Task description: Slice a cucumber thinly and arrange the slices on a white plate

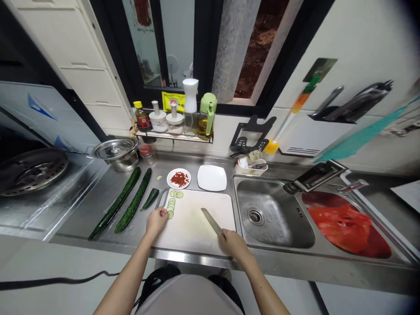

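Note:
My right hand is wrapped round the handle of a kitchen knife. Its blade lies low over the white cutting board, pointing up and to the left. At the board's left edge my left hand is closed, fingertips pinched at the edge of the lowest cucumber slice. Several thin slices form an overlapping row up the board's left side, bending right along the top. Left of the board lie a cut cucumber piece and two whole cucumbers.
Behind the board stand a small plate of red bits and a white square plate. A steel sink with a faucet is on the right, a lidded pot back left. A seasoning shelf hangs under the window.

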`<state>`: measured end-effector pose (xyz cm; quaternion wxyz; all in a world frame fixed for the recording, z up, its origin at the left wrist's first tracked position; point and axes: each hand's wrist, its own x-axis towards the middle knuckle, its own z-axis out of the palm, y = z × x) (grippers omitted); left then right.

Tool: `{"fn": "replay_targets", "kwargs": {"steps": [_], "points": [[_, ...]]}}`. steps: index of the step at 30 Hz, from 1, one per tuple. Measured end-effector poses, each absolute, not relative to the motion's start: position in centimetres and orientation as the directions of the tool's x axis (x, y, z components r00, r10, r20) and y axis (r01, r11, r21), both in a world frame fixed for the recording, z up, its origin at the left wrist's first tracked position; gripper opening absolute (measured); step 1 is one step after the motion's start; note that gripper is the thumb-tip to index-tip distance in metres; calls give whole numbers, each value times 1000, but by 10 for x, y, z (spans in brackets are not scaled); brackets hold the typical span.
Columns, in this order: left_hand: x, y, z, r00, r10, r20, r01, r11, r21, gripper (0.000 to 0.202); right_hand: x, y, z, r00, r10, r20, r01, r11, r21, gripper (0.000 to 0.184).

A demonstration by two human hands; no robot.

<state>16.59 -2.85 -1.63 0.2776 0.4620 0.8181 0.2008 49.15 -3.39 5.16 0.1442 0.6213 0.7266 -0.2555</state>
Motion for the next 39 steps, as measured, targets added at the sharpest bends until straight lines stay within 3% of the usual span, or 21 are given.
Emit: {"fn": "replay_targets", "kwargs": {"steps": [25,39], "points": [[166,-22,-8,-460,845,-274,719,535,444,21,487,-36,57,-175,826,-536,982,106,-156,33],[203,15,5,-451,879,-155,722,461,515,29,487,-39,56,-162,830,-533,982,83,-169,34]]}}
